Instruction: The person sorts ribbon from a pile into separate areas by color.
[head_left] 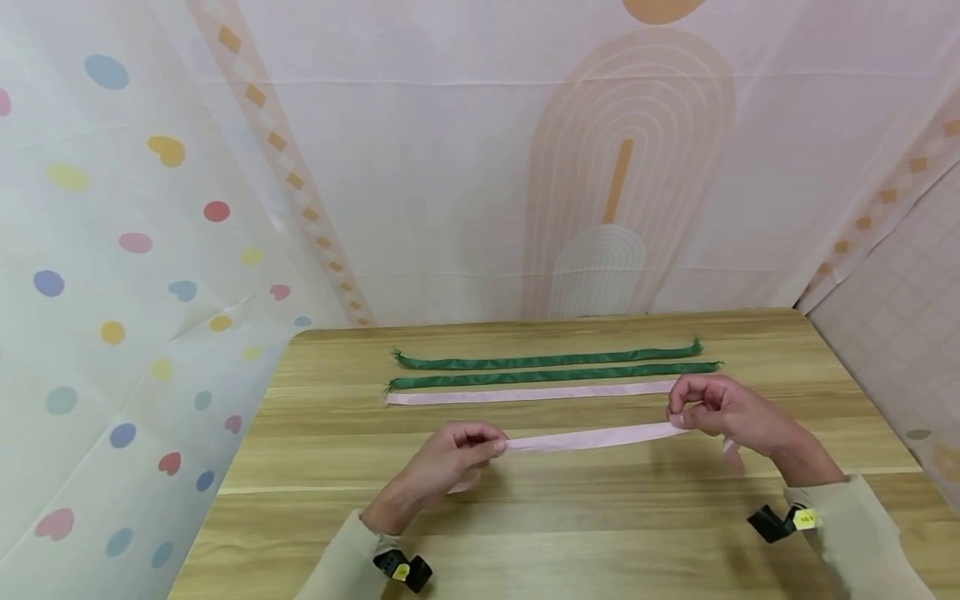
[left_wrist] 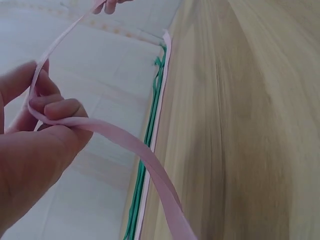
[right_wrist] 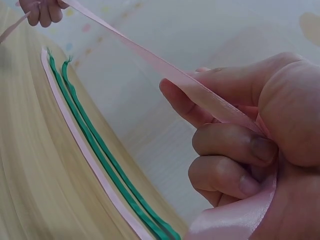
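A pink ribbon (head_left: 592,437) stretches taut just above the wooden table (head_left: 570,533), held at both ends. My left hand (head_left: 457,454) pinches its left end between thumb and curled fingers; the ribbon (left_wrist: 125,142) runs over the thumb and trails down. My right hand (head_left: 720,408) pinches the right end, and there the ribbon (right_wrist: 150,62) passes under the thumb with its tail hanging below the palm. Farther back lie another pink ribbon (head_left: 525,394) and two green ribbons (head_left: 547,361), laid flat and parallel.
Patterned cloth walls (head_left: 135,250) close off the table's left, back and right sides. The flat green ribbons (right_wrist: 95,150) and pink ribbon (right_wrist: 80,150) lie near the table's far edge. Bare wood lies between my forearms at the front.
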